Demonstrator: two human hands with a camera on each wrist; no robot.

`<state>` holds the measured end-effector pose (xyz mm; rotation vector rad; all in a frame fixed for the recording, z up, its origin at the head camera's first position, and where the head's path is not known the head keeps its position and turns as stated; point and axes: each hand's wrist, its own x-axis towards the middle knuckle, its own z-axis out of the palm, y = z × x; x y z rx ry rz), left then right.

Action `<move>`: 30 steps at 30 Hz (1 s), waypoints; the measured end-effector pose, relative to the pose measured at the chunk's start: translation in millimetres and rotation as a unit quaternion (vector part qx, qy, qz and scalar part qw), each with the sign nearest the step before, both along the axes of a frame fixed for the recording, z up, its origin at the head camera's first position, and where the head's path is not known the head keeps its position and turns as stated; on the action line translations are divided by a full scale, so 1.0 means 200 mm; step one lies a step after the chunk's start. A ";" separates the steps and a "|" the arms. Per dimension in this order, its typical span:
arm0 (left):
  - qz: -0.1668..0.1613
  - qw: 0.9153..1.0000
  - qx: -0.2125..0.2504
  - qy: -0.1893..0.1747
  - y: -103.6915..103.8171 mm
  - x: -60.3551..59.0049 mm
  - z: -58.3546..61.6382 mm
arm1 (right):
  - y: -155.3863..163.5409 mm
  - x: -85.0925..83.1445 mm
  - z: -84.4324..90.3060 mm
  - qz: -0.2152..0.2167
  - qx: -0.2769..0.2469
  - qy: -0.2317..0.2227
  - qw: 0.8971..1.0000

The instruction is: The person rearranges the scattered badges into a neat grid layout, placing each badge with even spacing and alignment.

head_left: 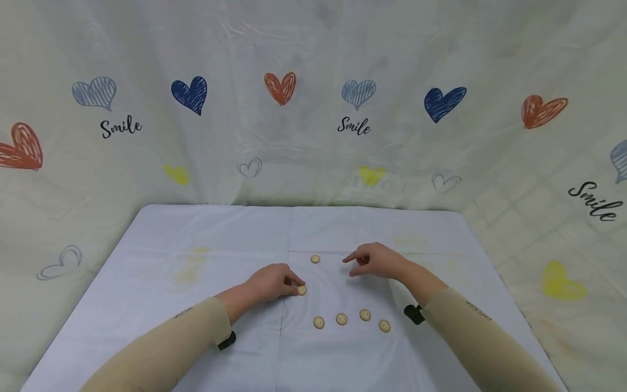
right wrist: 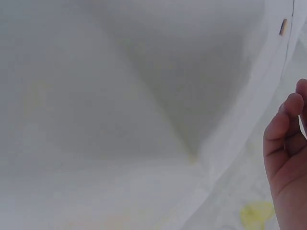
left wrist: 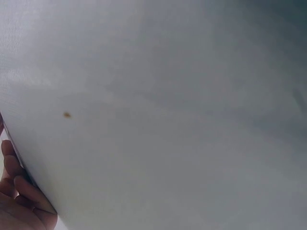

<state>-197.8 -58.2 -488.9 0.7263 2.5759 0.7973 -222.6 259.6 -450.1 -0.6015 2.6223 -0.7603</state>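
Observation:
In the head view my left hand (head_left: 273,281) pinches a round, pale wooden button (head_left: 302,290) by its left edge, close over the white cloth. My right hand (head_left: 377,260) hovers to the right with its index finger stretched out and nothing in its grasp. Between the two hands, slightly farther back, lies another button (head_left: 315,259). Nearer the front, several more form a loose row, from the leftmost button (head_left: 319,322) to the rightmost button (head_left: 385,325). The left wrist view catches only curled fingers (left wrist: 29,191) at its lower left corner; the held button is hidden there.
A white cloth (head_left: 220,223) with faint yellow stains covers the table. Behind and beside it hangs a pale sheet (head_left: 313,32) printed with hearts and the word Smile. Both forearms wear beige sleeves, with a dark strap piece (head_left: 414,314) under the right one.

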 end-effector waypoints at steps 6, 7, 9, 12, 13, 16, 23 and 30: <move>-0.002 1.000 0.001 0.001 -0.01 0.01 0.00 | 0.14 0.09 0.01 0.005 -0.012 0.013 1.000; 0.000 1.000 0.000 0.001 -0.01 0.01 0.00 | 0.15 0.10 0.01 0.006 -0.014 0.015 1.000; 0.000 1.000 0.000 0.003 -0.01 0.00 0.00 | 0.18 0.13 0.01 0.012 -0.022 0.019 0.999; 0.002 1.000 -0.002 0.002 -0.01 0.00 -0.01 | 0.21 0.19 -0.01 0.020 -0.026 0.016 0.999; 0.002 1.000 -0.001 0.003 -0.01 0.00 -0.01 | 0.22 0.21 -0.01 0.024 -0.028 0.015 0.999; 0.001 1.000 0.003 0.003 0.00 0.01 0.00 | 0.25 0.28 -0.04 0.030 -0.023 0.007 0.999; -0.011 1.000 0.001 0.017 0.00 0.01 -0.01 | 0.32 0.44 -0.09 0.044 -0.017 0.000 0.999; -0.015 0.999 -0.006 0.031 0.00 0.01 -0.03 | 0.36 0.52 -0.14 0.079 0.003 0.050 0.996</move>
